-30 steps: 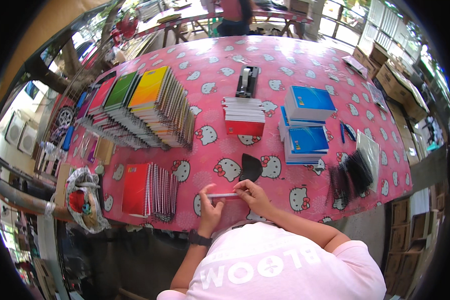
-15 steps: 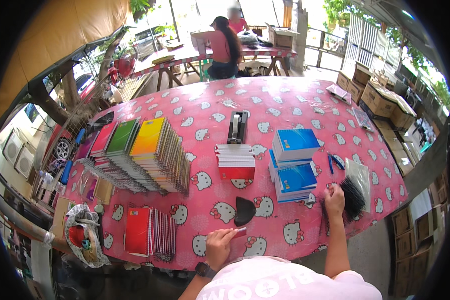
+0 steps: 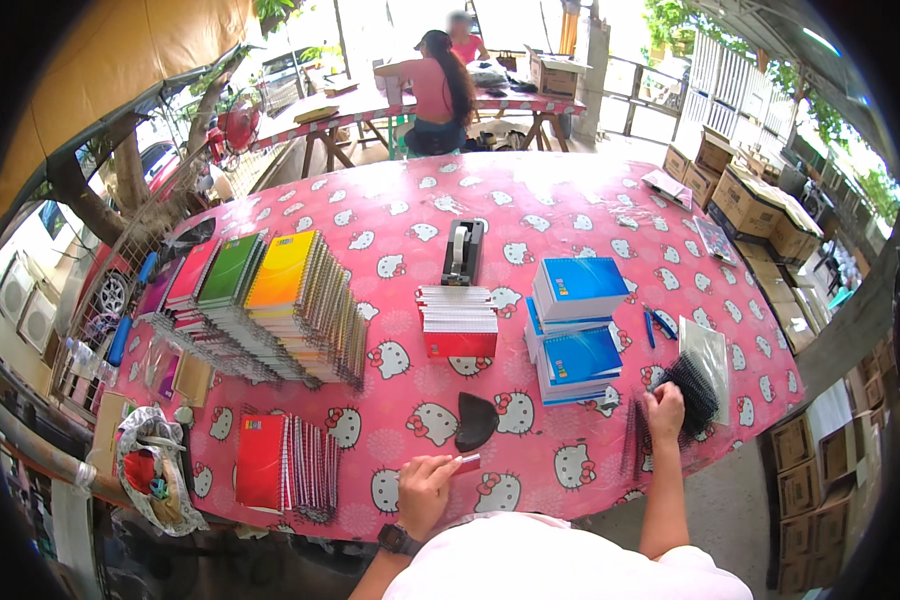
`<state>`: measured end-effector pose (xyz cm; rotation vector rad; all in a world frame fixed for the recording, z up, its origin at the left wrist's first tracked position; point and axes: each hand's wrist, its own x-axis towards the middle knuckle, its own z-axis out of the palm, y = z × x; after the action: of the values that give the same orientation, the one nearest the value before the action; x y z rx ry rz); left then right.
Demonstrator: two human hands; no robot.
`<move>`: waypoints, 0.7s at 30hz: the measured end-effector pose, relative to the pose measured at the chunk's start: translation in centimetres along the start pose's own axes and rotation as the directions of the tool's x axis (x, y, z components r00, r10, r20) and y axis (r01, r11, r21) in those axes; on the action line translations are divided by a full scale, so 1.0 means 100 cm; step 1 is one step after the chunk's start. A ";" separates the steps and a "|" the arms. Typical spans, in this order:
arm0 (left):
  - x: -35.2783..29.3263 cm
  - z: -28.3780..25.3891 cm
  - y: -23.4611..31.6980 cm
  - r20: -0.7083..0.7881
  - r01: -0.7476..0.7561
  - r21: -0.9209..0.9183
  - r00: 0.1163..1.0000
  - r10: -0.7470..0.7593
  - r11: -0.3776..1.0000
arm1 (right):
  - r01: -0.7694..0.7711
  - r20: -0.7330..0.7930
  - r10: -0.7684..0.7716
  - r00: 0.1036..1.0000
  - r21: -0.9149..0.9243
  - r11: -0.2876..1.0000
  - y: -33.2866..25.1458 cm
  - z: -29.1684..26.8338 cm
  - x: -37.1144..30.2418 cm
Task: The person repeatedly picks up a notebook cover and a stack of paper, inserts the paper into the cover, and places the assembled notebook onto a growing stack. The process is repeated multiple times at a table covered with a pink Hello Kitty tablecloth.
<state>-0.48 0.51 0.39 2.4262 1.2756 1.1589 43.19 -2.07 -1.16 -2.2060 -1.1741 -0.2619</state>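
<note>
My left hand (image 3: 425, 494), with a dark watch on its wrist, is closed on a thin red-covered notebook (image 3: 467, 464) seen almost edge-on near the front edge. My right hand (image 3: 664, 411) is closed in a pinch beside a bundle of black spiral binding coils (image 3: 694, 385); what its fingertips hold is too small to make out. Left of that hand stand stacks of blue notebooks (image 3: 582, 357). A dark, rounded flat piece (image 3: 476, 420) lies beyond my left hand. A stack of red-covered pads (image 3: 460, 343) sits farther off, by a tape dispenser (image 3: 463, 252).
Spiral-bound yellow notebooks (image 3: 288, 272), green notebooks (image 3: 232, 268) and red notebooks (image 3: 262, 462) are stacked at left, near a cloth bag (image 3: 157, 470). Blue-handled pliers (image 3: 660, 325) and a clear plastic sleeve (image 3: 705, 350) lie at right. Two people sit at a far table (image 3: 310, 128).
The whole view has shifted slightly left. My right hand stays pinched by the coils, and my left keeps its hold on the notebook.
</note>
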 end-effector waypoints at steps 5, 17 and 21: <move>-0.001 0.005 -0.002 -0.049 -0.023 -0.028 0.999 0.022 0.999 | 0.143 -0.134 -0.109 0.985 0.278 0.950 -0.035 -0.024 0.024; 0.010 -0.002 0.002 0.101 0.086 -0.081 0.992 -0.077 0.993 | -0.259 0.688 -0.562 0.458 0.709 0.656 -0.198 0.009 -0.086; 0.011 -0.001 0.001 0.105 0.084 -0.073 0.992 -0.076 0.994 | -0.221 0.626 -0.648 0.433 0.771 0.597 -0.198 0.024 -0.091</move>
<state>-0.18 1.25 1.09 2.3240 1.2617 1.0298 21.71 1.39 1.39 -1.2136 -1.6864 1.2983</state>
